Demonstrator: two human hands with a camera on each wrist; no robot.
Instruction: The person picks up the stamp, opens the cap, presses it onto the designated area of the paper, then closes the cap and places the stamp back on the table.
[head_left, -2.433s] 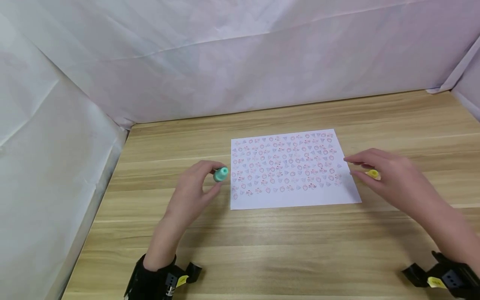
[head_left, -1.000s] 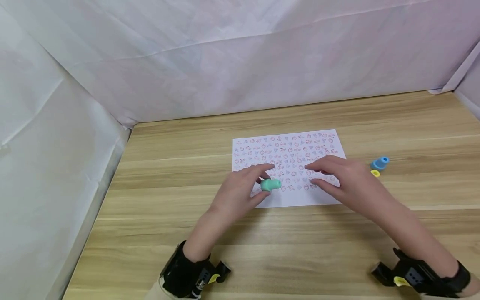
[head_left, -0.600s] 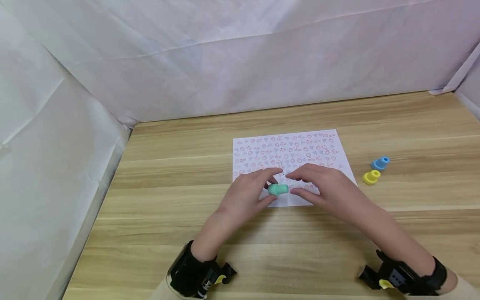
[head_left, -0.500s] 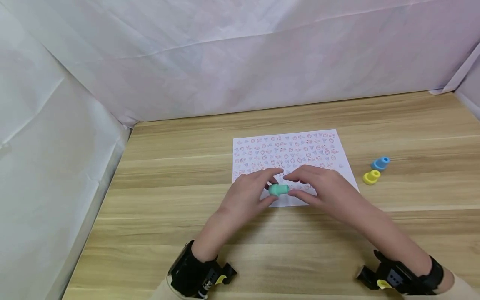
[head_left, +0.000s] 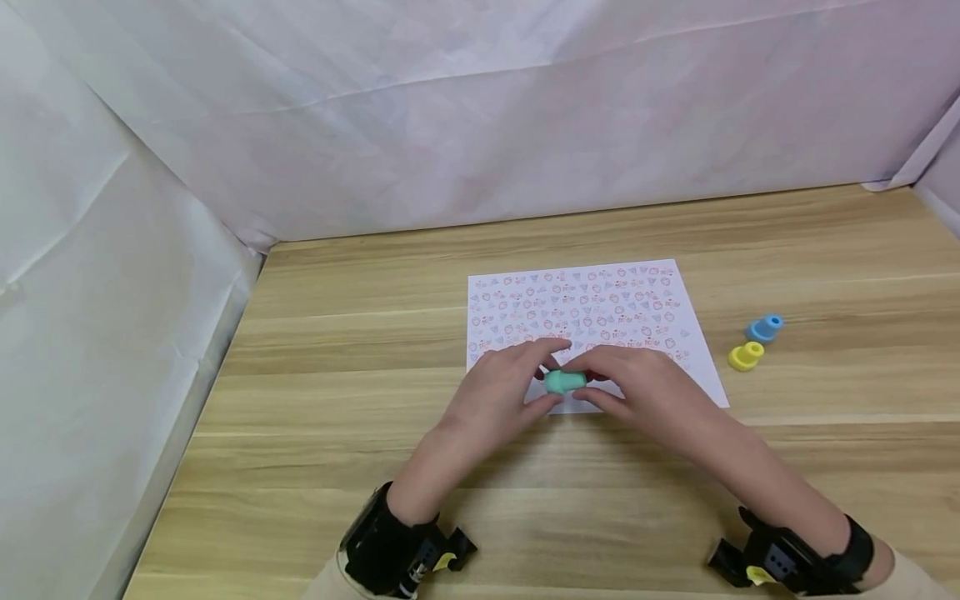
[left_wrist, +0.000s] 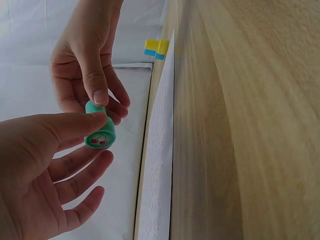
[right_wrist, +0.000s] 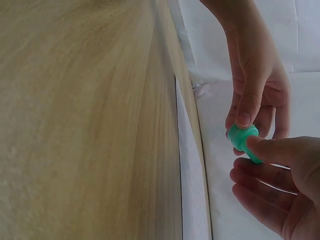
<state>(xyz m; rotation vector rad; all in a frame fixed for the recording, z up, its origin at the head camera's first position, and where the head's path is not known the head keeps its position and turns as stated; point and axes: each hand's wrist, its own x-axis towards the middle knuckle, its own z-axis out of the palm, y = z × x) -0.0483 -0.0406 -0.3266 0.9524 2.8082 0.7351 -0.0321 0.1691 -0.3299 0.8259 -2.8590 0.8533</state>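
A green toy stamp is up over the lower part of the paper, lying sideways between both hands. My left hand pinches its wide end between thumb and fingers. On its narrow handle end is the thumb of my right hand, with fingers on the other side. In the left wrist view, the round end of the stamp shows a red cherry picture. The paper bears rows of small red and bluish printed motifs.
To the right of the paper, a blue stamp and a yellow stamp stand on the wooden table. White cloth hangs behind and along the left side.
The right hand set down a yellow stamp beside the blue one, then moved left to the green stamp and took hold of its handle. The left hand carried the green stamp right, over the paper.
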